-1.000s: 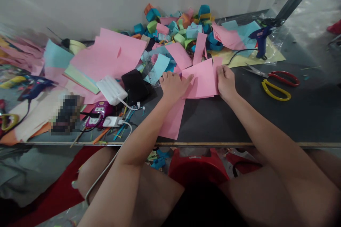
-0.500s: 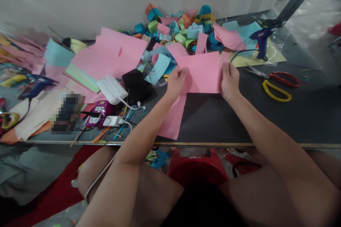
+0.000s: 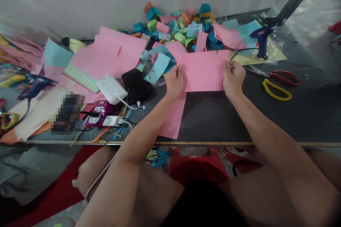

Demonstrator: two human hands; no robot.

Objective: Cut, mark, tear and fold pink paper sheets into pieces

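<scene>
A sheet of pink paper is stretched between my two hands just above the dark table. My left hand pinches its left side. At the right edge my right hand is closed on the paper, thumb on top. A vertical crease or edge runs near the right side, with a narrow pink strip beyond it. Another long pink piece lies under my left wrist and reaches toward the table's front edge. Right of my right hand lie scissors with one red and one yellow handle.
Folded colored paper pieces are heaped by the wall. Blue glue guns lie at the right and left. Large pink sheets, a white power bank, a black pouch and cables crowd the left side.
My right hand has shifted slightly right along the paper. The narrow strip at the sheet's right side now lies flatter and shows more. My left hand has hardly moved.
</scene>
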